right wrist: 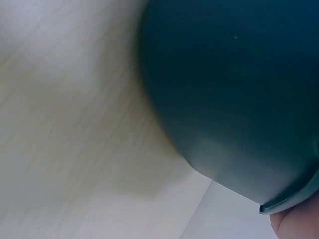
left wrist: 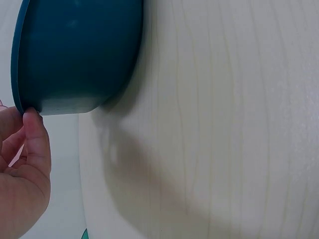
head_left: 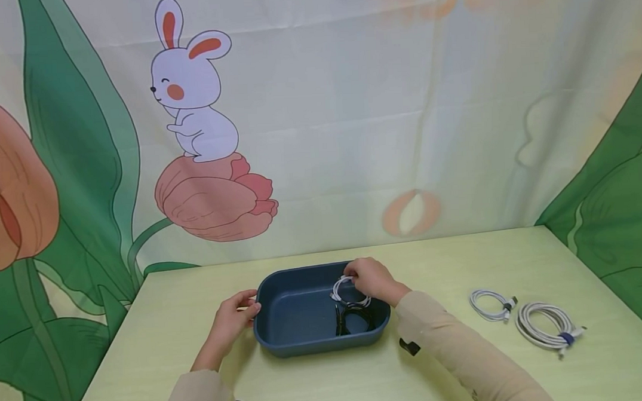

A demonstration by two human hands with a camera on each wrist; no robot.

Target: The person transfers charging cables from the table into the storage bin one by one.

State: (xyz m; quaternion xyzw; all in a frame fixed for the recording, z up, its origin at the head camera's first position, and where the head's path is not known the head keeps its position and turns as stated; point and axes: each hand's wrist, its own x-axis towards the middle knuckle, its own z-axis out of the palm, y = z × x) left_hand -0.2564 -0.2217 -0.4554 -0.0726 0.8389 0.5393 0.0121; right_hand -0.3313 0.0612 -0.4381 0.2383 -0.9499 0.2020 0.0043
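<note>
A dark blue rectangular bin (head_left: 300,348) with rounded corners sits on the table. At its left end my left hand (head_left: 231,318) pinches the rim, the thumb (left wrist: 36,132) on the near side and the fingers around the outside. Inside the bin's right half, my right hand (head_left: 374,279) grips a coiled white cable (head_left: 337,289) by its top. Just below that coil, a black coiled cable (head_left: 348,328) lies in the bin. In the right wrist view the bin's outer wall (right wrist: 234,99) fills most of the picture, and only a bit of my right hand (right wrist: 301,224) shows.
To the right on the pale wooden table (head_left: 447,374) lie a thin white coiled charging cable (head_left: 484,313) and a thicker white coiled cable (head_left: 544,328) with a dark blue tie. A printed curtain (head_left: 339,134) with a rabbit and flowers hangs behind the table.
</note>
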